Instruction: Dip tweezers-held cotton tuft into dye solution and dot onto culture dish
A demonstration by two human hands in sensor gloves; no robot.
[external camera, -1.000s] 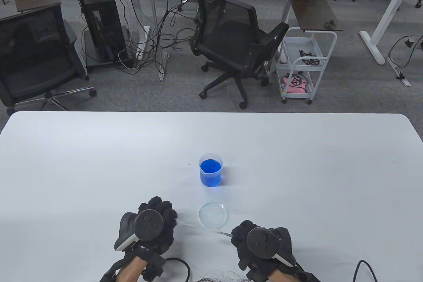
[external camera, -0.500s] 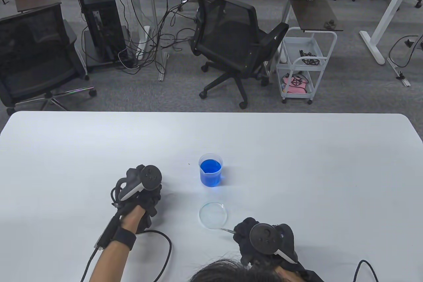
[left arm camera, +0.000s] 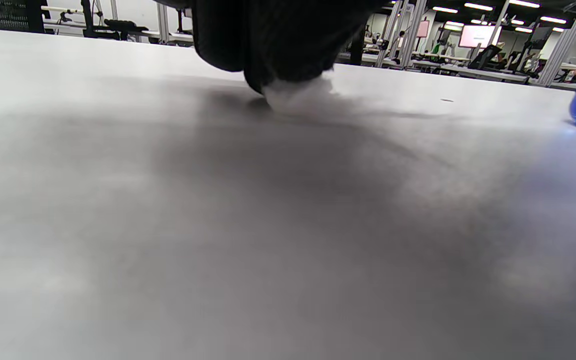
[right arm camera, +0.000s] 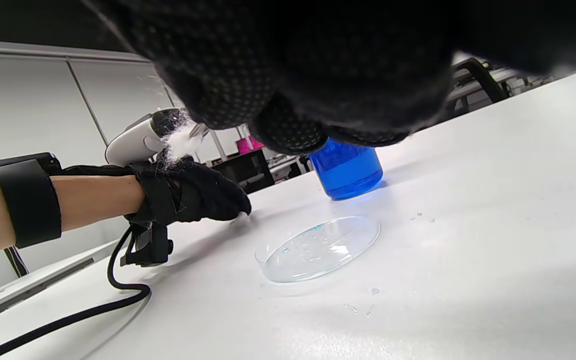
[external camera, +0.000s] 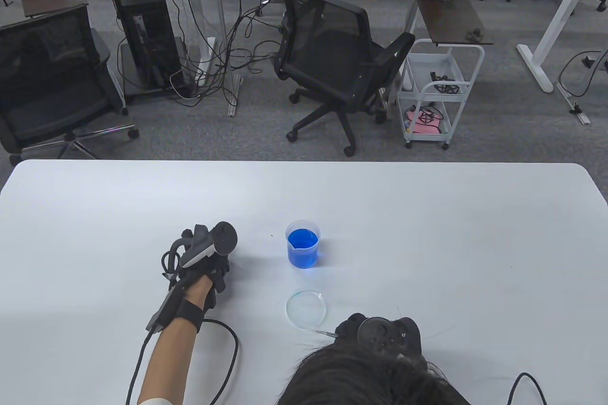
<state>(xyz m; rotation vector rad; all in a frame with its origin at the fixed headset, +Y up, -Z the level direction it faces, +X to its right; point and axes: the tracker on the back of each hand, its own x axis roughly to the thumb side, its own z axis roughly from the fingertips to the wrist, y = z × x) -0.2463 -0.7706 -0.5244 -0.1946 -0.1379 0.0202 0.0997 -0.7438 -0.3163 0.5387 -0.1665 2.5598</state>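
A clear beaker of blue dye (external camera: pixel 303 244) stands mid-table. A clear culture dish (external camera: pixel 306 308) lies just nearer than it. My right hand (external camera: pixel 349 326) grips metal tweezers (external camera: pixel 325 333) whose tips point left, just off the dish's near rim. In the right wrist view the tips hold a white cotton tuft (right arm camera: pixel 182 142) in the air above the table, left of the dish (right arm camera: pixel 318 247). My left hand (external camera: pixel 211 265) rests on the table left of the beaker. Its fingers (left arm camera: pixel 278 40) press on a wad of cotton (left arm camera: pixel 298 95).
The white table (external camera: pixel 427 234) reaches to its far edge; chairs and a cart stand beyond. A black cable (external camera: pixel 228 348) loops from my left wrist. The person's head (external camera: pixel 361 376) fills the bottom edge and hides part of my right hand.
My left hand moved from beside the dish away and left to a spot left of the beaker. My right hand stayed put with the tweezers. The head leaned into view.
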